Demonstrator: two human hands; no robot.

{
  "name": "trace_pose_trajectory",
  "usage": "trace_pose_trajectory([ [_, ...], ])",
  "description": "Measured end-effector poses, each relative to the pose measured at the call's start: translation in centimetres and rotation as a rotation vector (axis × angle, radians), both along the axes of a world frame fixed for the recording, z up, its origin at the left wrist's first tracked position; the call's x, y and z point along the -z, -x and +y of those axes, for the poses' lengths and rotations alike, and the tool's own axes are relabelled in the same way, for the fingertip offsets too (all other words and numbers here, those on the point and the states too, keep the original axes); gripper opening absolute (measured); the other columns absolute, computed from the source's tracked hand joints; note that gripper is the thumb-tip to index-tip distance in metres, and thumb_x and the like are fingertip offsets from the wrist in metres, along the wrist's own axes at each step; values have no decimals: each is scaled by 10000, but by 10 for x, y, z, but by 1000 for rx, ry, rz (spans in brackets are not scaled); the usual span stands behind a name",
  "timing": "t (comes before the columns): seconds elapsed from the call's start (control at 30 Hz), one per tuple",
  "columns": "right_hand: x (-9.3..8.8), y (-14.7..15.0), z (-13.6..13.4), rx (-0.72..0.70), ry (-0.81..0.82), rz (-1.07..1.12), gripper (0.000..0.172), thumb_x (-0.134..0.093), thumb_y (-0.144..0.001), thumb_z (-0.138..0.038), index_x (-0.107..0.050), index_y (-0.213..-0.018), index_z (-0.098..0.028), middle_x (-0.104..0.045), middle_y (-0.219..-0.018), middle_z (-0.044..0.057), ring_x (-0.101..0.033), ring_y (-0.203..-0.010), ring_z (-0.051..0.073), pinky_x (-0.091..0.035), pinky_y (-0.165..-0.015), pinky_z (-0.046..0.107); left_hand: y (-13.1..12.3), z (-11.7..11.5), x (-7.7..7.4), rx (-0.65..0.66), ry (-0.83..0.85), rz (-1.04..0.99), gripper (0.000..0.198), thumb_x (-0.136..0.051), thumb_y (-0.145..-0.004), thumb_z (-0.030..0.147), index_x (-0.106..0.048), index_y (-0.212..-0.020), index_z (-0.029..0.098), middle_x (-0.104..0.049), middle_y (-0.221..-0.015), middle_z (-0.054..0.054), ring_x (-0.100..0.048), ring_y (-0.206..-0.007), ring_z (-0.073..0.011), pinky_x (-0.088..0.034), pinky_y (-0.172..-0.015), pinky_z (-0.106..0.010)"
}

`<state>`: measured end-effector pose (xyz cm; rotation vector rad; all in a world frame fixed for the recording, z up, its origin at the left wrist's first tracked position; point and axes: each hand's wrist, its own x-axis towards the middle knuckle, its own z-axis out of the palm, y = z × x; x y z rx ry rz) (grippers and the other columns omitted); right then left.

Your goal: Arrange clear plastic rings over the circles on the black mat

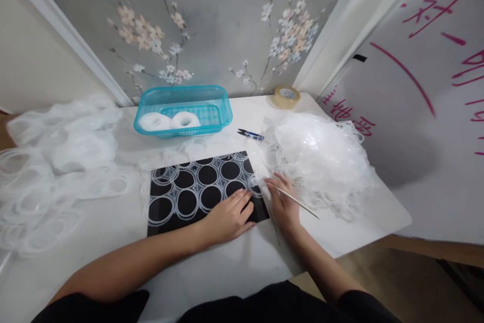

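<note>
My left hand (230, 216) lies palm down on a translucent sheet of linked rings (186, 187), fingers stretched and slightly bent near its right end. Beneath that sheet is a black mat (187, 204), which shows dark through the round holes. A thin, pale, pointed stick (302, 205) is held in my right hand (284, 207), just off the mat's right edge. Its tail points right and toward me. The fingertips of that hand are at the last rings (257, 185) on the right; how they touch them is too blurred to tell.
A heap of clear ring scraps (321, 156) lies on the right, and more ring sheets (64, 162) cover the left. At the back are a blue basket (183, 92) with two white rolls (185, 120), small blue-black snips (251, 135) and a tape roll (286, 97). A whiteboard (408, 162) stands right.
</note>
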<state>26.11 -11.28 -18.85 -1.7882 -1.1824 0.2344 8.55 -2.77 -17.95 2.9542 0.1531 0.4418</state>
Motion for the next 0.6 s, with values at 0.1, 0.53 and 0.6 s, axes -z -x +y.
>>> trace_pose_trajectory([
  [0.1, -3, 0, 2, 21, -92, -32, 241, -478, -902, -306, -689, -1005, -248, -693, -1056, 93, -531, -1192, 277, -437, -993, 521, 1, 0, 1, 1, 1, -26, 410, -490, -907, 406, -555, -1090, 45, -565, -1235, -244, -514, -1209, -301, -407, -1032, -420],
  [0.53, 0, -4, 9, -129, 46, 111, 246, -497, -900, -355, -700, -918, -218, -721, -978, 79, -548, -1184, 258, -444, -993, 464, -1, 1, 5, -16, 8, -41, 415, -488, -909, 392, -557, -1114, 39, -563, -1246, -222, -512, -1207, -304, -398, -1046, -425],
  [0.6, -1, -5, 8, -57, 6, 42, 243, -487, -907, -329, -692, -966, -213, -713, -1014, 89, -549, -1176, 248, -426, -1010, 469, -4, 3, 5, -18, 38, -59, 415, -476, -916, 376, -542, -1148, 38, -581, -1225, -202, -529, -1188, -289, -407, -1041, -429],
])
